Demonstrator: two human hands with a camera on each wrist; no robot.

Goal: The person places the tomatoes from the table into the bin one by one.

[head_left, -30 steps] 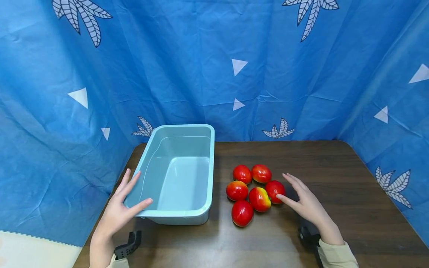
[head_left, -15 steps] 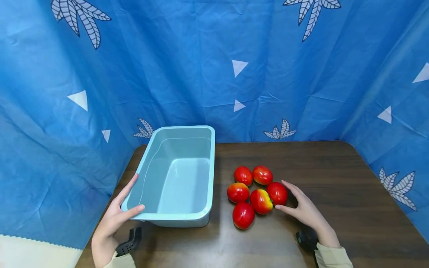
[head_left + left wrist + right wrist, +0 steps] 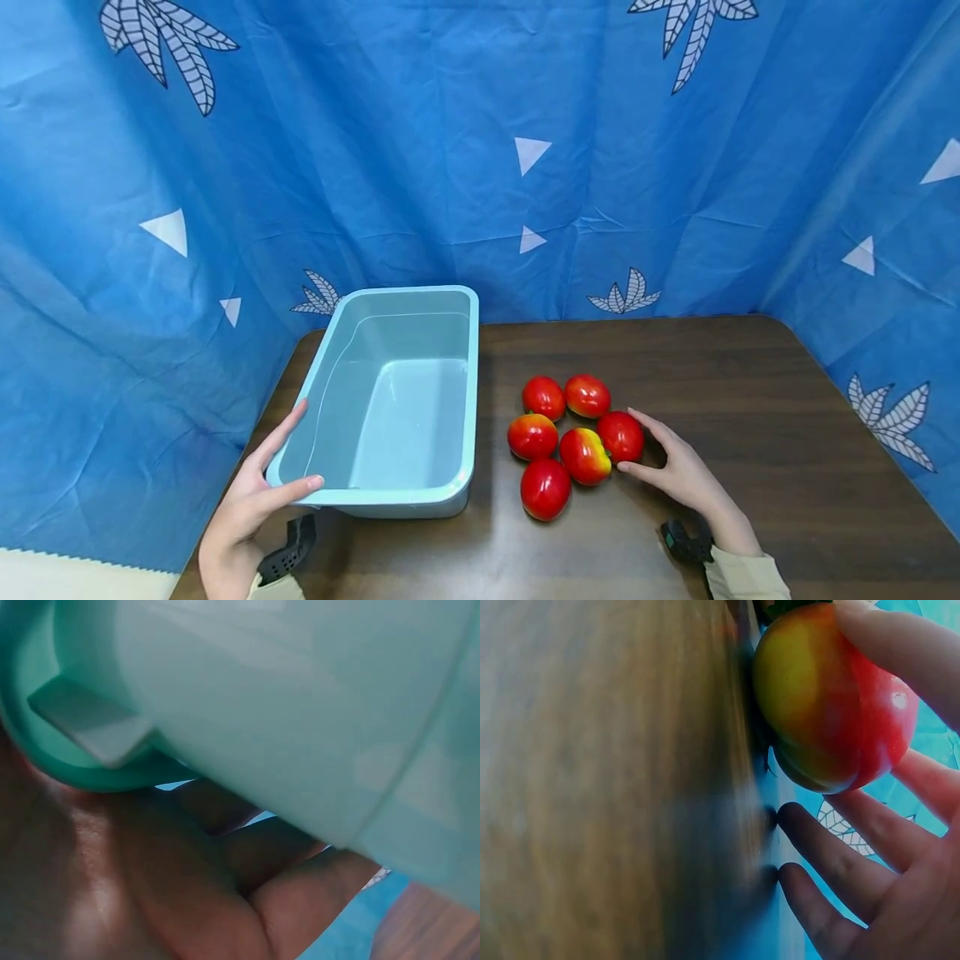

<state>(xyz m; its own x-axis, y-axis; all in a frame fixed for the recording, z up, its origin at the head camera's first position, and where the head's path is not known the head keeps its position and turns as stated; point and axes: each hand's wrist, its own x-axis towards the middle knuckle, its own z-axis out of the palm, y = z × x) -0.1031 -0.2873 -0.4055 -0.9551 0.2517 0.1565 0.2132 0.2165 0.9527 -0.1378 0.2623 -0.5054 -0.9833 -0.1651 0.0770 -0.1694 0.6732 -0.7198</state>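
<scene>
My left hand [image 3: 242,510] grips the near left corner of a light blue plastic bin [image 3: 472,392], thumb over the rim and fingers along the outside. In the left wrist view, fingers [image 3: 315,892] lie against the bin's wall. On the table, my right hand [image 3: 688,479] holds the rightmost red tomato [image 3: 619,435] between thumb and forefinger. Seen from the right wrist, this tomato has a yellow patch, and the lower fingertips [image 3: 791,814] reach down near the tabletop. Several more glossy tomatoes [image 3: 545,490] cluster to its left, some with yellow patches.
The dark wooden table [image 3: 750,400] carries the bin on its left side and the tomatoes near its middle. A blue patterned cloth [image 3: 390,183] hangs behind and along both sides.
My left hand has closed onto the bin's corner, its thumb now over the rim. The right hand has moved slightly left, bringing thumb and forefinger around the rightmost tomato.
</scene>
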